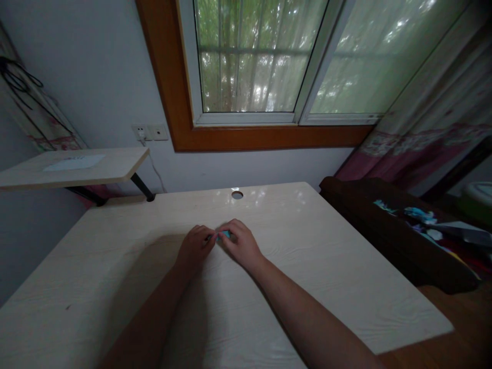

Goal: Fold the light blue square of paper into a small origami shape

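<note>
Both hands meet over the middle of a pale wood-grain table (pixel 307 266), fingertips nearly touching. A small bright blue object (pixel 225 234) shows between the thumb and fingers of my right hand (pixel 242 244), which is closed on it. Most of that object is covered, so its kind cannot be made out. My left hand (pixel 194 246) is closed in a pinch against its left end, where a bit of dark blue peeks out at the fingertips. Both forearms reach in from the bottom edge.
A raised shelf (pixel 115 163) with a paper sheet (pixel 75 162) stands at the back left on black legs. Near the back edge is a round cable hole (pixel 237 195). A window (pixel 253 61) is behind; a dark brown wooden piece (pixel 361 205) with assorted items stands right.
</note>
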Demonstrator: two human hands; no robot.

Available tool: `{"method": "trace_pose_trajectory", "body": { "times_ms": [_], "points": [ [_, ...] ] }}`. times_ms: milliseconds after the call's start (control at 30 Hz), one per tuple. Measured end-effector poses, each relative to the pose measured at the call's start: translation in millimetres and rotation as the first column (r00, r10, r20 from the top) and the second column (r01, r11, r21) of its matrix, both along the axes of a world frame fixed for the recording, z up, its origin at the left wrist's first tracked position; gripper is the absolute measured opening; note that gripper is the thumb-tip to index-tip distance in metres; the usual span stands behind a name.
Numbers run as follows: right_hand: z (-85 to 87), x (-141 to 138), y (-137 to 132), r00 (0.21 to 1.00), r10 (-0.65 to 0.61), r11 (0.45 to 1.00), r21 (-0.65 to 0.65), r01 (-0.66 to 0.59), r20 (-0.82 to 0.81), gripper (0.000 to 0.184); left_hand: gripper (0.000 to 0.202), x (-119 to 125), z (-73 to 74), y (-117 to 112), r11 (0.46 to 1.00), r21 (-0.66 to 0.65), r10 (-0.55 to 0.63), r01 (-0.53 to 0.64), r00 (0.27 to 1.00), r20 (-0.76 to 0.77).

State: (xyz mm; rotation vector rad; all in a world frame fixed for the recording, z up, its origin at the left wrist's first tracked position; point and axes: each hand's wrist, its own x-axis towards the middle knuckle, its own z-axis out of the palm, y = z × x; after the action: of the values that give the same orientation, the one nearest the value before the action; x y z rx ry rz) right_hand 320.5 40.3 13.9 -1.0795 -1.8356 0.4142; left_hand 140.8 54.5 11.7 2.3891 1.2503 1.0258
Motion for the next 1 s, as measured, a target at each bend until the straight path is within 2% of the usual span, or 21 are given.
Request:
{"method": "trace_pose_trajectory", "body": {
  "times_ms": [233,433,500,633,767,867,1000],
  "points": [
    [3.3,-3.2,-3.8,0.999,-0.018,0.999,0.027,0.018,0.035,0.008,0.017,0.3,4.1,-3.2,1.0,0.015,-0.013,0.013,1.0,0.005],
    [2.5,7.7,5.4,0.963,-0.245,0.969,-0.029,0.244,-0.113,0.009,0.021,-2.8,7.4,-2.7,0.998,-0.047,0.037,-0.033,0.996,0.078],
    [0.5,10.9,8.9,0.943,-0.283,0.959,-0.059,0.277,-0.175,0.009,0.022,-3.9,6.9,-2.2,0.996,-0.069,0.06,-0.053,0.993,0.098],
    [-3.7,8.5,9.2,0.971,-0.141,0.989,-0.08,0.127,-0.193,0.009,0.022,-4.4,5.8,-2.1,0.993,-0.101,0.069,-0.057,0.989,0.129],
    [-5.0,1.7,4.0,0.998,-0.006,0.997,-0.077,0.001,-0.066,0.009,0.022,-3.0,6.6,-2.5,0.993,-0.109,0.052,-0.037,0.989,0.14],
    [-4.8,1.0,2.4,0.999,-0.016,0.997,-0.07,0.012,-0.051,0.012,0.021,-2.6,7.5,-2.1,0.99,-0.129,0.07,-0.049,0.985,0.158],
    [-7.9,4.5,5.9,0.984,-0.103,0.991,-0.096,0.09,-0.142,0.015,0.022,-6.0,6.0,1.2,0.973,-0.182,0.183,-0.143,0.957,0.223]
  ]
}}
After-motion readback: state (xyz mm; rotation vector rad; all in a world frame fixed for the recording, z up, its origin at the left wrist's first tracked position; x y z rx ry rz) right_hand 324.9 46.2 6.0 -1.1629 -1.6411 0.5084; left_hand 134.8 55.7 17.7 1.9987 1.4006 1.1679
